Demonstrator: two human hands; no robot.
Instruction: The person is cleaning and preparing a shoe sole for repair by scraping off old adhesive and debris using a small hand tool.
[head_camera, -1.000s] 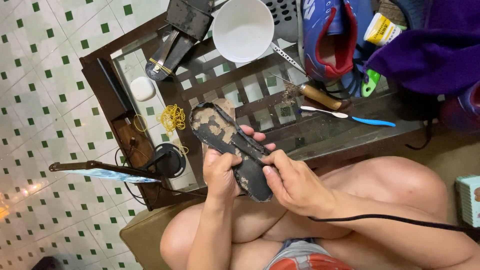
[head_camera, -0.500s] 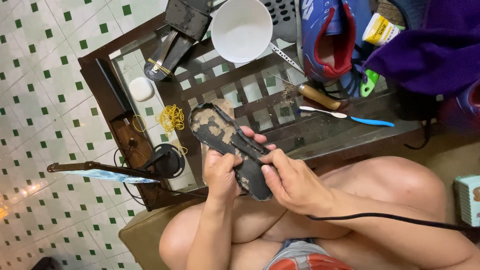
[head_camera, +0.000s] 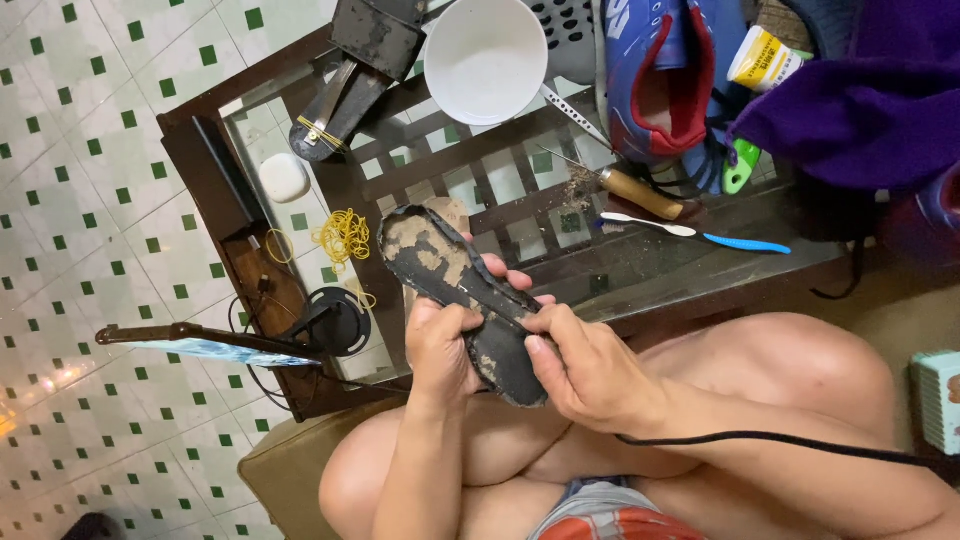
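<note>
You've got the black shoe sole (head_camera: 465, 295) clamped in both hands over your lap, just in front of the glass table (head_camera: 640, 265): left hand (head_camera: 440, 350) wrapped round the heel half, right hand (head_camera: 590, 370) closed on the edge w/ thumb pressing the crusty face. I'd say keep that left grip firm & work the thumb in short pushes along the edge so the sole doesn't flex. Long axis runs diagonal, toe pointing up-left toward the yellow rubber bands (head_camera: 343, 237), heel down-right by your knees
</note>
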